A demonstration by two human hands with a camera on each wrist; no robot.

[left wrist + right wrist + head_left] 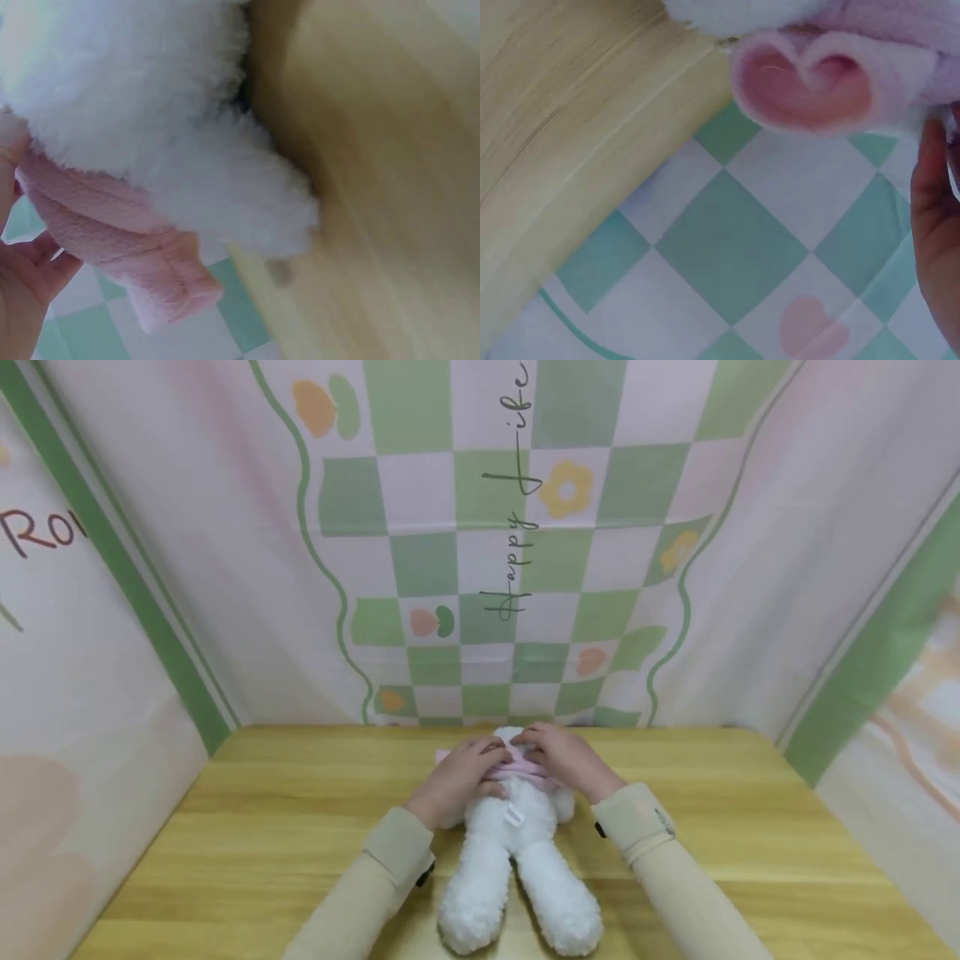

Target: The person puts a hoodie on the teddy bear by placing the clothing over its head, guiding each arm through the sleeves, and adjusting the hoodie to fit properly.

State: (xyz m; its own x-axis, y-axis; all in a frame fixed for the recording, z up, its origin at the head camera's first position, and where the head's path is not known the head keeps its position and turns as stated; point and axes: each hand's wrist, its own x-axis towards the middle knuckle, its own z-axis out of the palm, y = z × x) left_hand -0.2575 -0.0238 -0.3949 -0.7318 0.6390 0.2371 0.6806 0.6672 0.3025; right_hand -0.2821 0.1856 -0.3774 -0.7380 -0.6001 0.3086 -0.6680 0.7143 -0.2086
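Observation:
A fluffy white plush toy (517,822) lies on the wooden table, its legs toward me and a small white tag (514,814) on its body. Round its head end runs a pink fleece band (517,768). My left hand (472,772) grips this band from the left; in the left wrist view its thumb and fingers are at the edge of the pink cloth (112,217). From the right, my right hand (566,756) pinches the band near the top of the head. A folded, heart-shaped end (810,82) of pink cloth sticks out beside it. The toy's face is hidden.
The wooden table (262,827) ends just beyond the toy's head. Behind it hangs a green-and-white checked curtain (420,560) with printed flowers and lettering. Printed cloth walls (90,693) stand to the left and right.

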